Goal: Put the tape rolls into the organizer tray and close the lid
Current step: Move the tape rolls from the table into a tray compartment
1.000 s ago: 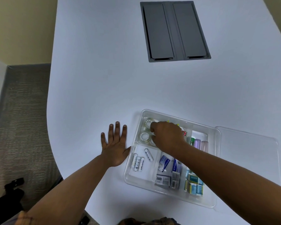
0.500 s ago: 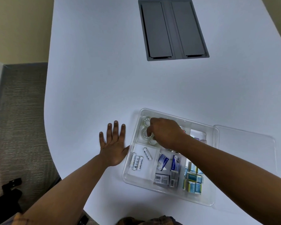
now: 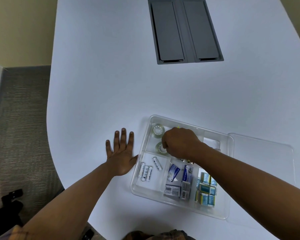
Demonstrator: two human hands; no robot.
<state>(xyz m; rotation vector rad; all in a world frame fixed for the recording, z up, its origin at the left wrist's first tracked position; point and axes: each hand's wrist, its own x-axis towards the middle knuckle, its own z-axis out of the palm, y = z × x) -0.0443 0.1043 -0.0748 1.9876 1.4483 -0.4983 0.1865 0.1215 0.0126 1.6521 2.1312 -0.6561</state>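
Fingers [image 3: 164,144] of my right hand [image 3: 180,142] curl down onto a tape roll [image 3: 161,149] in the far-left compartment of the organizer tray [image 3: 229,172]; I cannot tell if they pinch it. A second tape roll [image 3: 157,130] lies just behind. My left hand [image 3: 121,156] rests flat, fingers apart, on the table [image 3: 111,84] beside the tray. Batteries [image 3: 148,171], small boxes [image 3: 178,181] and blue packs [image 3: 205,191] fill the nearer compartments. The clear lid [image 3: 263,170] lies open at the right.

Office meeting room, large white conference table [image 3: 163,87] with rounded edge, grey flip-lid power and cable box [image 3: 185,30] recessed in the tabletop, grey ribbed carpet [image 3: 17,118] left of the table, beige wall [image 3: 19,28] beyond the carpet
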